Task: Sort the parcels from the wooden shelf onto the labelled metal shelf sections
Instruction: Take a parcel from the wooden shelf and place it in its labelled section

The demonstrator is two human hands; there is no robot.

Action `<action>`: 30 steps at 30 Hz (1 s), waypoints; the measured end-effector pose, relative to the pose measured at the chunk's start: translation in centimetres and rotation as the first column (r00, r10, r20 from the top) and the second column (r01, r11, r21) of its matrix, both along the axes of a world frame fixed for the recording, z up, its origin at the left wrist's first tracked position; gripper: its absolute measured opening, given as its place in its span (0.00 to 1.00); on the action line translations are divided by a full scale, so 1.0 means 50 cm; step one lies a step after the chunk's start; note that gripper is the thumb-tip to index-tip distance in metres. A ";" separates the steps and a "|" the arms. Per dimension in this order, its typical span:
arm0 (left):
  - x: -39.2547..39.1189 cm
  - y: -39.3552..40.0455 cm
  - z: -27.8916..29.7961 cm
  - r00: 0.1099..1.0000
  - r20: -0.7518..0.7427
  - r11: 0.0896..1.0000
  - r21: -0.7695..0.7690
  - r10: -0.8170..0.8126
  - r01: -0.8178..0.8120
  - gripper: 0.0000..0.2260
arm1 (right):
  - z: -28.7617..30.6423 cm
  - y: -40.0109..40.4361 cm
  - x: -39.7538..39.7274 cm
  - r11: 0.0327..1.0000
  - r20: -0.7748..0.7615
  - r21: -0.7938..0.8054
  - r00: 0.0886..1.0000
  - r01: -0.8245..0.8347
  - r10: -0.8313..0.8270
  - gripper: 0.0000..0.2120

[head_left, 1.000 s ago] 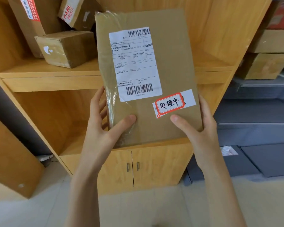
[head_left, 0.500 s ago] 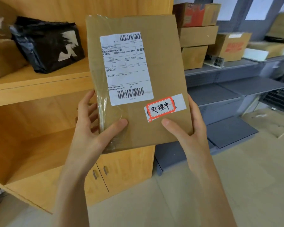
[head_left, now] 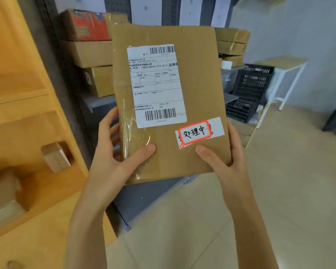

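Swung from wooden shelf (head_left: 17,117) toward metal shelf (head_left: 101,101), both hands grip parcel (head_left: 198,78) (tag "处理中").

Stacked brown cardboard boxes (head_left: 89,55) crowd the grey metal shelf (head_left: 103,101) at upper left. The orange wooden shelf (head_left: 23,105) walls off the left side. Open beige tiled floor (head_left: 291,181) lies to the right.

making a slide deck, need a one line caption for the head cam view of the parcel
Left hand and right hand hold a flat brown parcel upright, its red-bordered sticker facing the camera.
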State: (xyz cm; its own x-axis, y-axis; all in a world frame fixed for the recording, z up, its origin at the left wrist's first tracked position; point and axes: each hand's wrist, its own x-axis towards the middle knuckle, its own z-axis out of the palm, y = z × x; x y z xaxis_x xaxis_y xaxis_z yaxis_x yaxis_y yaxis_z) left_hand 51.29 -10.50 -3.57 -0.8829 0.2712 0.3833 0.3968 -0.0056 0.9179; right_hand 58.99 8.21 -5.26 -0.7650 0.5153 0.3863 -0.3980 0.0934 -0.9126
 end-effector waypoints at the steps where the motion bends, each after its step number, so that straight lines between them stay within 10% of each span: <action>1: -0.006 0.038 -0.001 1.000 0.011 1.000 -0.005 -0.019 0.019 0.43 | -0.004 0.035 0.002 1.000 -0.002 0.000 1.000 0.018 -0.018 0.32; 30: -0.594 1.033 -0.014 0.957 0.123 0.964 -0.009 -0.262 0.265 0.42 | -0.032 0.989 -0.506 0.977 0.047 -0.021 0.977 0.211 -0.210 0.39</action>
